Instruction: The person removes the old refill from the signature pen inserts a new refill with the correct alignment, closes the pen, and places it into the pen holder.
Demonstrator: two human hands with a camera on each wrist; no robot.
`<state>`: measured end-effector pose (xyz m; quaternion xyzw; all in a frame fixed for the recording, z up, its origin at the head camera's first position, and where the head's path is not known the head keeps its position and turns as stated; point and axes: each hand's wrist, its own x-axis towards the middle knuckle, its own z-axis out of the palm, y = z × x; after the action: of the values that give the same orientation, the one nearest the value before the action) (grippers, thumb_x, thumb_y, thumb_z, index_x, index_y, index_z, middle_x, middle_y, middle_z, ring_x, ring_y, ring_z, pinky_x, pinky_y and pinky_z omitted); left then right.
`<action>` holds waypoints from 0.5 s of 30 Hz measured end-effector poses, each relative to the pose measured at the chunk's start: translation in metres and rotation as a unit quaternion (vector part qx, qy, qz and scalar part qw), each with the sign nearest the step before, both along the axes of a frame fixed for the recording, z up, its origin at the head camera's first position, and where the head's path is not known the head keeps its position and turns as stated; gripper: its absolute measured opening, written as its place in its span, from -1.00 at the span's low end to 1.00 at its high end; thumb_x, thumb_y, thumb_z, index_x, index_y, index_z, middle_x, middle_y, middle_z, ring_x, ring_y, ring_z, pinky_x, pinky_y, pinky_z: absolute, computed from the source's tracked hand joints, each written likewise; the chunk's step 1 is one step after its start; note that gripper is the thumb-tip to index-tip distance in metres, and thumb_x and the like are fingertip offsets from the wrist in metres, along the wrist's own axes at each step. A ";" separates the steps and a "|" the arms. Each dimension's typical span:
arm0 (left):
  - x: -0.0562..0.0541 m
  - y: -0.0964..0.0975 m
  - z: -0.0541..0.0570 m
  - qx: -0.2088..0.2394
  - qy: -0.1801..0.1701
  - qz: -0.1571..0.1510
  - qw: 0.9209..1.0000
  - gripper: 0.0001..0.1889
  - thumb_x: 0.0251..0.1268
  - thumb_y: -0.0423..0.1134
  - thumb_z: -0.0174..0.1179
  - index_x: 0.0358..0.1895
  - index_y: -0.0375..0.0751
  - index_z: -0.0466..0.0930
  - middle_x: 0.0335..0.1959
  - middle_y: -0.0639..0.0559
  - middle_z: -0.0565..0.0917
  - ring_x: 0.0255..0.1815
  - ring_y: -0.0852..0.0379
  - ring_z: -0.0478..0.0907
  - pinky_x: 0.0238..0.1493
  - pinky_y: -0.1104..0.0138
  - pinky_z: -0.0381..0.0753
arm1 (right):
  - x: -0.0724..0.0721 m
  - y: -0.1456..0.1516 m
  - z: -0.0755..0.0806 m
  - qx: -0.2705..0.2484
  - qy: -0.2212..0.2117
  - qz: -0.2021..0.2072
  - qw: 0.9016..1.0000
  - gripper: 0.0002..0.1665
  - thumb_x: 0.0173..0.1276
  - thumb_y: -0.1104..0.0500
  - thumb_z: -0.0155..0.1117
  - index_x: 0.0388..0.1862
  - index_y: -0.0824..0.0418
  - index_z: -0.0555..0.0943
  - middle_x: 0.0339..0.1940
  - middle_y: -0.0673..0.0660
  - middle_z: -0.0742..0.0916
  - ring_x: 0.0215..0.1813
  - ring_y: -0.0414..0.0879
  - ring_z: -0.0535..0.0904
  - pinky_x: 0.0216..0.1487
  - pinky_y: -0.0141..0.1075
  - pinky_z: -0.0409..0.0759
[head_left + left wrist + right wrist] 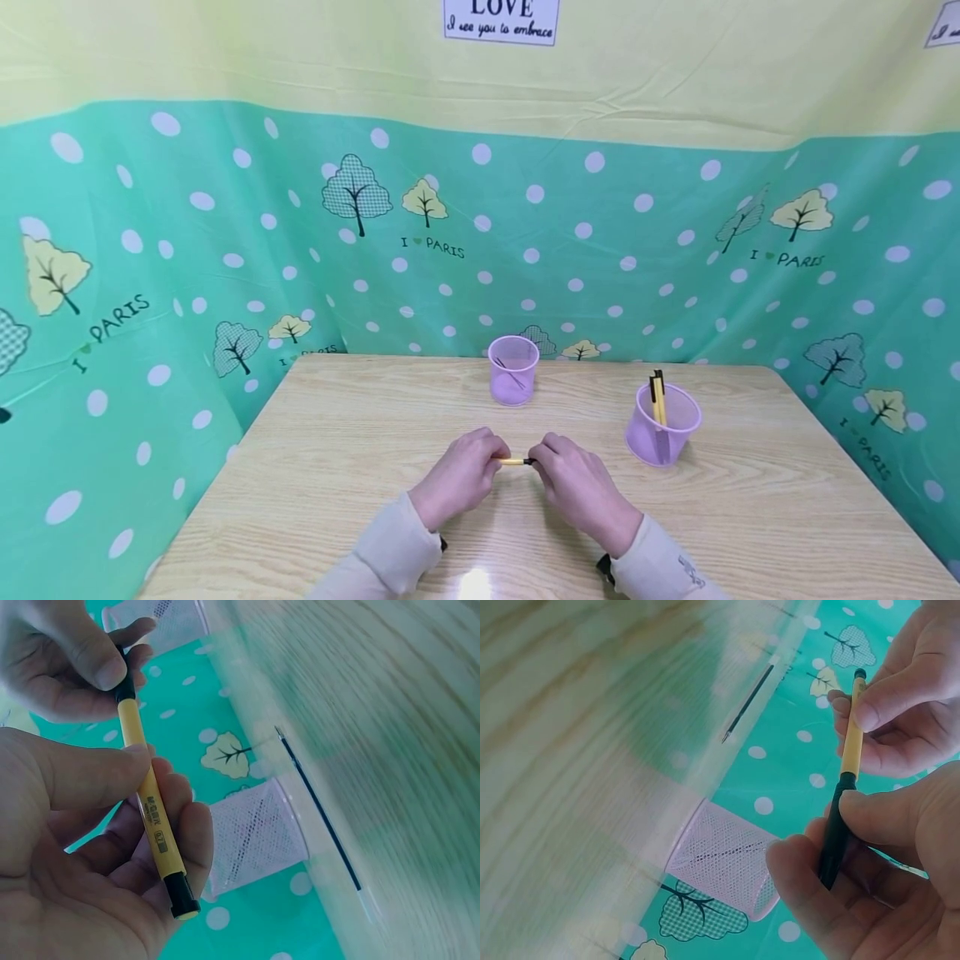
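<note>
Yellow plastic shows between the two hands in the head view: a pen (514,461) is held level just above the desk (360,467), its barrel pinched by the left hand (459,477) and its dark end pinched by the right hand (576,486). Such a two-ended hold suggests that the ends are being worked against each other. Behind the hands stands a mesh cup (513,369) with something thin and dark inside; to the right stands a second mesh cup (663,430) with yellow pens (657,397) upright in it, kept near the right hand, probably for easy reach.

From the left wrist view, the pen (154,817) is seen laid across the curled left fingers (184,847) and pressed down by the thumb, so that the barrel is steadied. The black section at its far end is pinched by the right hand (64,664) between thumb and forefinger. A thin dark refill (319,810) lies loose on the desk (390,712), apart from both hands; it is judged to have been set aside there, out of the way.

From the right wrist view, the black section (834,832) is gripped by the right fingers (810,892), while the yellow barrel is pinched by the left hand (900,705). The refill (748,703) is seen lying on the desk, and one mesh cup (724,859) shows behind.
</note>
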<state>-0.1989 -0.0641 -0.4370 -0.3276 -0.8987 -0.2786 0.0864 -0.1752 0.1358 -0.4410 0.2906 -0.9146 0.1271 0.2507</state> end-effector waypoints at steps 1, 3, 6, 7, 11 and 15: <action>0.000 0.000 0.000 0.001 0.001 0.001 1.000 -0.84 0.12 -0.51 0.22 -0.28 -0.21 0.67 -0.37 0.08 0.59 -0.30 0.23 0.52 -0.18 0.37 0.56 | 0.000 0.000 0.000 0.000 -0.001 0.000 1.000 -0.86 0.12 0.30 0.42 -0.36 0.11 0.65 -0.48 -0.15 0.50 -0.47 -0.31 0.40 -0.57 -0.46 0.45; 0.000 0.001 0.000 0.003 0.003 0.003 1.000 -0.84 0.10 -0.52 0.23 -0.29 -0.21 0.66 -0.37 0.10 0.58 -0.30 0.23 0.52 -0.18 0.37 0.56 | 0.000 0.000 0.000 0.001 -0.001 0.003 1.000 -0.86 0.11 0.30 0.42 -0.36 0.11 0.66 -0.48 -0.15 0.50 -0.47 -0.31 0.41 -0.56 -0.46 0.46; 0.001 0.002 -0.001 0.006 0.003 0.006 1.000 -0.82 0.08 -0.53 0.24 -0.30 -0.20 0.66 -0.38 0.11 0.56 -0.31 0.23 0.51 -0.19 0.38 0.57 | 0.000 0.000 0.000 0.001 -0.002 0.009 1.000 -0.86 0.11 0.30 0.43 -0.36 0.11 0.67 -0.48 -0.15 0.51 -0.47 -0.30 0.43 -0.54 -0.45 0.48; 0.001 0.002 -0.001 0.006 0.004 0.008 1.000 -0.82 0.06 -0.53 0.24 -0.30 -0.19 0.66 -0.38 0.12 0.56 -0.31 0.24 0.51 -0.19 0.38 0.56 | 0.000 0.000 0.000 0.000 -0.003 0.011 1.000 -0.87 0.11 0.29 0.43 -0.37 0.11 0.67 -0.48 -0.15 0.52 -0.47 -0.30 0.44 -0.53 -0.45 0.49; 0.001 0.003 -0.002 0.012 0.009 0.015 1.000 -0.81 0.00 -0.53 0.29 -0.34 -0.16 0.64 -0.40 0.14 0.53 -0.33 0.25 0.49 -0.20 0.39 0.56 | 0.000 0.000 -0.001 -0.001 -0.015 0.010 1.000 -0.90 0.14 0.29 0.40 -0.37 0.11 0.67 -0.47 -0.15 0.52 -0.47 -0.30 0.45 -0.52 -0.45 0.49; 0.001 0.004 -0.003 0.020 0.005 0.019 1.000 -0.77 -0.07 -0.55 0.32 -0.37 -0.14 0.62 -0.42 0.17 0.50 -0.35 0.27 0.46 -0.23 0.42 0.55 | 0.000 0.000 0.000 0.002 -0.030 0.007 1.000 -0.90 0.17 0.29 0.37 -0.35 0.11 0.68 -0.46 -0.15 0.53 -0.47 -0.31 0.45 -0.50 -0.45 0.50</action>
<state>-0.1977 -0.0602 -0.4399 -0.3097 -0.8985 -0.2934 0.1033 -0.1748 0.1358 -0.4413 0.2937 -0.9198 0.1357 0.2221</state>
